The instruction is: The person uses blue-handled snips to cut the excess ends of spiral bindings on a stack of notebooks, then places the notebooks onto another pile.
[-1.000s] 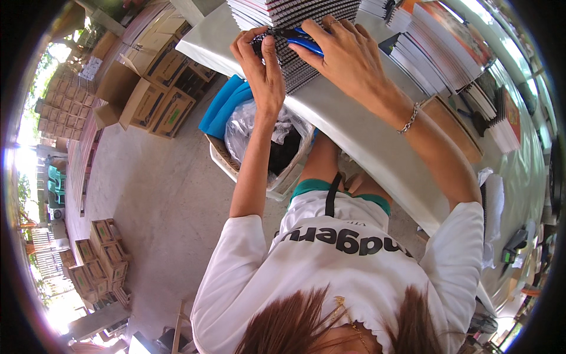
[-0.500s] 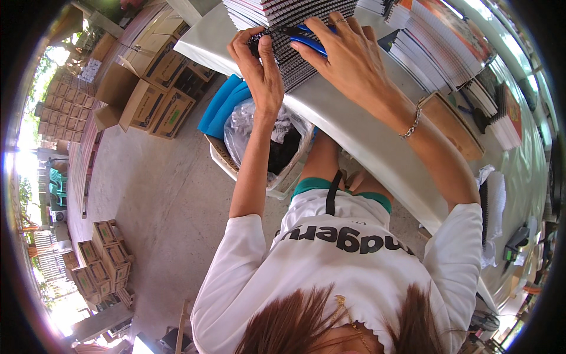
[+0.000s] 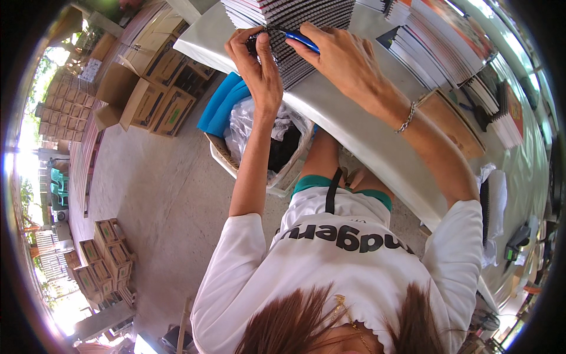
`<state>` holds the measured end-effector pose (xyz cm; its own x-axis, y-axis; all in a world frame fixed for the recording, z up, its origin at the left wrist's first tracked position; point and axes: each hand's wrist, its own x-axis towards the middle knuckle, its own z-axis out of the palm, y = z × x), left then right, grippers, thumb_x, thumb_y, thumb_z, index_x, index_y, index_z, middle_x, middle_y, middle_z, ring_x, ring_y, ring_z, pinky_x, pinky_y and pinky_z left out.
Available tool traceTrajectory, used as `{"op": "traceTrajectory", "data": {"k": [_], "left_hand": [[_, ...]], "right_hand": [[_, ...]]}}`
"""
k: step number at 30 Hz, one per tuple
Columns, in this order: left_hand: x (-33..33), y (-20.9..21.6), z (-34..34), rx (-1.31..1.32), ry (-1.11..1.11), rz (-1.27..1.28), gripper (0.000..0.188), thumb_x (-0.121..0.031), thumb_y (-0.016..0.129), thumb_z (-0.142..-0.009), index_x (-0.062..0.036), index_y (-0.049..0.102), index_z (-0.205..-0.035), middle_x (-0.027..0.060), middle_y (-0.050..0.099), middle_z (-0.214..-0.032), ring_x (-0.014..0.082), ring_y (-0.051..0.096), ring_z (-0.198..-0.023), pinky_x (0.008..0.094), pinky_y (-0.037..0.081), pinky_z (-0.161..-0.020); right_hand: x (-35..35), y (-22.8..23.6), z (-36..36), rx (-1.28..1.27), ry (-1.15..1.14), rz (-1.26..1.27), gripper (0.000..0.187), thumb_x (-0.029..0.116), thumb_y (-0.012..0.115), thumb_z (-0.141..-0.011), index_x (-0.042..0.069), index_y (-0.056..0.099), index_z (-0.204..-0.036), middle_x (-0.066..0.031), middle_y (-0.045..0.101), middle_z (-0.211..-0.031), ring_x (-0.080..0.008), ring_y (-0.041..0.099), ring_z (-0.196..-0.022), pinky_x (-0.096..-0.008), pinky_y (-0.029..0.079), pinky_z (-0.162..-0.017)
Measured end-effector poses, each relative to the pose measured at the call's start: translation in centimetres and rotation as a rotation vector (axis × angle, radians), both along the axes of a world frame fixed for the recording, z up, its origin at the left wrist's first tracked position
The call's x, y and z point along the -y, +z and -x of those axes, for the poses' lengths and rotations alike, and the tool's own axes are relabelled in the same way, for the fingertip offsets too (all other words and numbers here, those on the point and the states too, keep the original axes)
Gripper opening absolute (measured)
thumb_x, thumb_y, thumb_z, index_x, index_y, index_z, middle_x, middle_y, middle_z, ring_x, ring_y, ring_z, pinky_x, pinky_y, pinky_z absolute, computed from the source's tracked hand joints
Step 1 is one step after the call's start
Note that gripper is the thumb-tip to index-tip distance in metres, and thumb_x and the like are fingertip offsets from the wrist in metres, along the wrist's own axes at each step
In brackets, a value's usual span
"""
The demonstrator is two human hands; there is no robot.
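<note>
A stack of spiral-bound notebooks (image 3: 318, 17) stands at the far edge of the view, dark coils facing me. My left hand (image 3: 260, 74) is closed at the near left corner of the stack, its fingers and thumb around a dark coil end (image 3: 253, 45). My right hand (image 3: 348, 62) grips blue-handled pliers (image 3: 303, 41). Their dark jaws reach left across the coils to the left fingertips. Exactly what the jaws bite on is too small to tell.
The stack sits on a white-covered table (image 3: 354, 112). More bound books (image 3: 424, 50) and a brown box (image 3: 451, 124) lie to the right. Below the table's left end stands a bin (image 3: 221, 156) with a plastic bag and blue cloth. Cardboard boxes (image 3: 159, 97) are on the left.
The pliers' blue handles, spread apart before, have come together in my right hand. That hand has shifted slightly down and left, while my left hand has barely moved.
</note>
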<state>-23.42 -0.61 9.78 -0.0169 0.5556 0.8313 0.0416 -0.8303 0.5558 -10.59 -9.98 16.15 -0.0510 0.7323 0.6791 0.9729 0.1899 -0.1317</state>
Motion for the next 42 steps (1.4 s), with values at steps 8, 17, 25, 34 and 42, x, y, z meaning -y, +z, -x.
{"op": "traceTrajectory", "data": {"k": [8,17,25,34,42], "left_hand": [[0.9,0.6,-0.4,0.175,-0.117,0.218,0.031,-0.035,0.045,-0.103,-0.0055,0.049,-0.109,-0.0027,0.042,-0.086,0.005,0.033,-0.072,0.0219,0.03,-0.062],[1.5,1.1,-0.7,0.181,-0.136,0.221,0.03,-0.034,0.045,-0.103,-0.0049,0.048,-0.109,-0.0026,0.042,-0.086,0.005,0.032,-0.072,0.0226,0.03,-0.062],[-0.3,0.1,0.1,-0.063,0.049,-0.015,0.029,-0.028,0.048,-0.103,-0.0012,0.049,-0.112,0.0015,0.046,-0.093,0.0073,0.037,-0.075,0.0226,0.036,-0.068],[1.0,1.4,-0.5,0.141,-0.052,0.137,0.035,-0.036,0.041,-0.104,-0.0019,0.049,-0.111,0.004,0.046,-0.098,0.0101,0.04,-0.087,0.0257,0.036,-0.082],[1.3,0.2,0.5,0.053,-0.102,0.213,0.038,-0.04,0.044,-0.103,-0.0052,0.048,-0.118,0.0024,0.045,-0.102,0.0115,0.041,-0.091,0.0269,0.035,-0.086]], "right_hand": [[0.6,-0.3,-0.4,0.005,-0.026,-0.08,0.033,0.04,0.06,-0.092,0.008,0.062,-0.099,-0.0168,0.066,-0.078,-0.032,0.068,-0.069,-0.0469,0.055,-0.063],[0.6,-1.6,-0.7,0.053,-0.079,-0.065,0.045,0.047,0.062,-0.089,0.011,0.062,-0.117,-0.024,0.06,-0.112,-0.0386,0.061,-0.098,-0.0559,0.046,-0.087],[-0.3,-1.2,-0.3,0.04,-0.023,-0.128,0.036,0.041,0.062,-0.09,0.009,0.064,-0.106,-0.0224,0.067,-0.098,-0.0354,0.067,-0.084,-0.05,0.053,-0.077],[0.6,-2.3,-0.9,-0.047,-0.057,-0.079,0.033,0.042,0.061,-0.091,0.009,0.064,-0.097,-0.0125,0.065,-0.059,-0.0304,0.066,-0.052,-0.0422,0.054,-0.05],[0.5,-1.6,0.8,-0.104,-0.051,0.116,0.048,0.04,0.059,-0.091,0.006,0.053,-0.123,-0.0228,0.053,-0.115,-0.0354,0.051,-0.104,-0.0508,0.042,-0.09]]}}
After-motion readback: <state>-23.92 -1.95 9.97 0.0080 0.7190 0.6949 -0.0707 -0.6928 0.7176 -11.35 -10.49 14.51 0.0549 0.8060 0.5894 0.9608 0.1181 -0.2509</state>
